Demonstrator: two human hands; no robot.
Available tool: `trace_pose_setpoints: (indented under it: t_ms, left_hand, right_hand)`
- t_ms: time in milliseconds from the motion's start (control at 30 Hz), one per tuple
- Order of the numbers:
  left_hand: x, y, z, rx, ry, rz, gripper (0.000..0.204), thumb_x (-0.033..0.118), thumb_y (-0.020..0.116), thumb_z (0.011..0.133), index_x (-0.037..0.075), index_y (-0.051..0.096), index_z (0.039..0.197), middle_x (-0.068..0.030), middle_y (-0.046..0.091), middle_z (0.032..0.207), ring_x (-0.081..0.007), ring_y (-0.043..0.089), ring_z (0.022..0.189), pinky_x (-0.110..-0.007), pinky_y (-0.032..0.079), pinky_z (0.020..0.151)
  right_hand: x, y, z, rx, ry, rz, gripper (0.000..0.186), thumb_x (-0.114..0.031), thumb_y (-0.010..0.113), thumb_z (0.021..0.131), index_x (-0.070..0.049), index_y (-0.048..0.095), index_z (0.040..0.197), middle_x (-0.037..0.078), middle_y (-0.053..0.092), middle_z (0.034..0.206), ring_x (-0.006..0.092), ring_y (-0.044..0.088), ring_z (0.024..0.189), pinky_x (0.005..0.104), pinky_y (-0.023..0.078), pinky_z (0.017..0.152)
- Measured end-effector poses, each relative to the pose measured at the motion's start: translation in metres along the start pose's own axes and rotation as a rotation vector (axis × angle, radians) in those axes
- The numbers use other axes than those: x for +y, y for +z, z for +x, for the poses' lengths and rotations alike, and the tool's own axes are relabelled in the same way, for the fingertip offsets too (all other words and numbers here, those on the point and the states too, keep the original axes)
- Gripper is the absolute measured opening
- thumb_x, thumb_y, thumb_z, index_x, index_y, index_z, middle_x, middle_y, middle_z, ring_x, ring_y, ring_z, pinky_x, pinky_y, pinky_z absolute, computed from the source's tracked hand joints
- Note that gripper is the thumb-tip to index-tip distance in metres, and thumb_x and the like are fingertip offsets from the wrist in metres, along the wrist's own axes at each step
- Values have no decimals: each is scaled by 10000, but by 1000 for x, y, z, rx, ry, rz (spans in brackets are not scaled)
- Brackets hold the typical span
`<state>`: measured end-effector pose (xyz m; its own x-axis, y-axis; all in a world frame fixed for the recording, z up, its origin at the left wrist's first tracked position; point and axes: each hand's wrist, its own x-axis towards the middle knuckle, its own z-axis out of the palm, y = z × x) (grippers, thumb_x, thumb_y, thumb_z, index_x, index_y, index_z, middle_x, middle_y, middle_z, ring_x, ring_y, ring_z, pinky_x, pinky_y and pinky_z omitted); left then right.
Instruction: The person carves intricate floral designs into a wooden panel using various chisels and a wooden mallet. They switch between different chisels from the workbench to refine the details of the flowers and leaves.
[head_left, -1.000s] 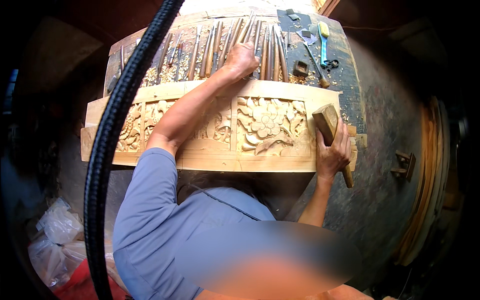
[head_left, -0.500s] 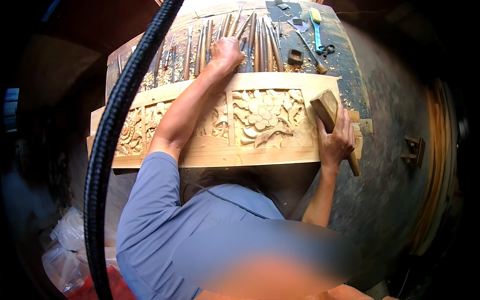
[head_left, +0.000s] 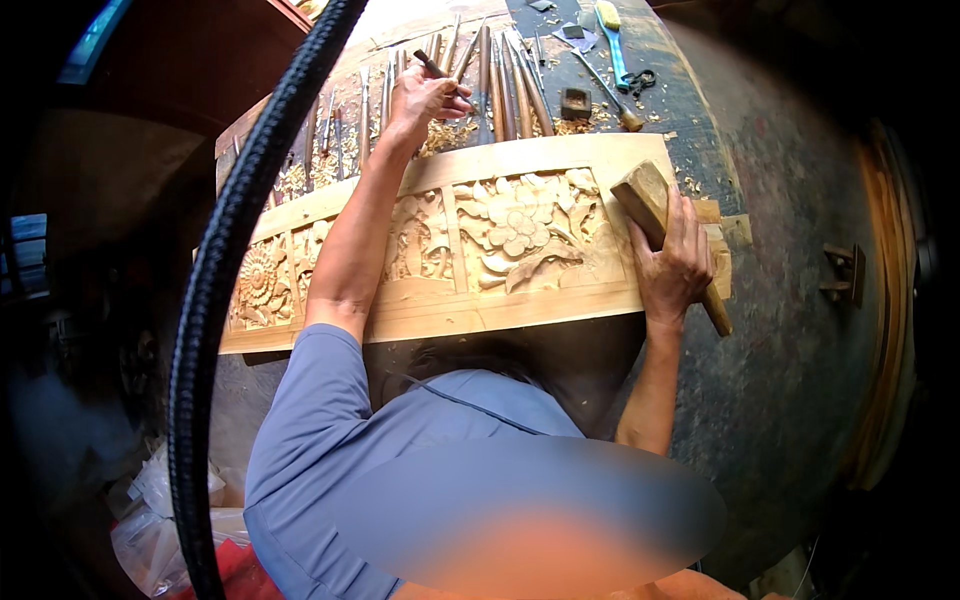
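Your left hand (head_left: pixel 425 95), upper centre, has its grip clamped on a chisel (head_left: pixel 440 70) from the row; your right hand (head_left: pixel 675 265) grips the wooden mallet (head_left: pixel 650 200) over the carved panel (head_left: pixel 500 235), centre frame.

carved wooden panel (head_left: pixel 480 240): 1 | wooden mallet (head_left: pixel 665 230): 1 | hands: 2

Head camera, looking down, close over workbench (head_left: pixel 780 330)
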<state>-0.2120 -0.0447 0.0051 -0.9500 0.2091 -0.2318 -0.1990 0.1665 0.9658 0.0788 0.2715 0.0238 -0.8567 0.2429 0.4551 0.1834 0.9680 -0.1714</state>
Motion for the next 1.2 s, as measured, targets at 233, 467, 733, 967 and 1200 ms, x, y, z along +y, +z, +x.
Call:
trace_pose_setpoints:
  t_ms: [233,467,733,967,1200]
  left_hand:
    - [3,30,-5,83,119,-82,181,124,694,1069,-4,571,1103,-216,808,1004,-215,815,790,-290,699,633]
    - [6,128,4,99,488,-23,185,103,693,1056,-31,595,1139,-230,791,1016,-277,823,900,-358,732,770]
    - [7,135,2,137,461,-89,165,148,743,1032,-3,779,974,-124,816,901,-167,794,755,-322,691,668]
    - [34,62,-189,133,186,-324,133,72,693,1059,-54,708,1097,-188,791,1017,-265,813,892,-389,706,856]
    - [12,74,-282,271,-19,-417,80,34,686,1066,-37,691,1103,-171,786,1040,-260,810,976,-359,683,899]
  right_hand:
    - [1,1,-1,-6,7,9,799,-413,913,817,-149,614,1509,116,702,1394,335,715,1153,443,587,948]
    - [3,-2,-2,-3,12,5,798,-411,914,814,-144,617,1505,124,701,1393,334,716,1142,441,587,950]
    - [2,3,-1,-3,-6,3,781,-390,912,821,-156,619,1506,110,705,1384,329,711,1142,448,587,935]
    - [0,3,-2,-2,-17,-21,789,-442,899,831,-164,619,1515,92,725,1355,312,722,1104,438,596,924]
    - [-1,5,-1,15,-42,-33,813,-416,938,780,-150,640,1488,89,729,1354,305,732,1123,433,596,942]
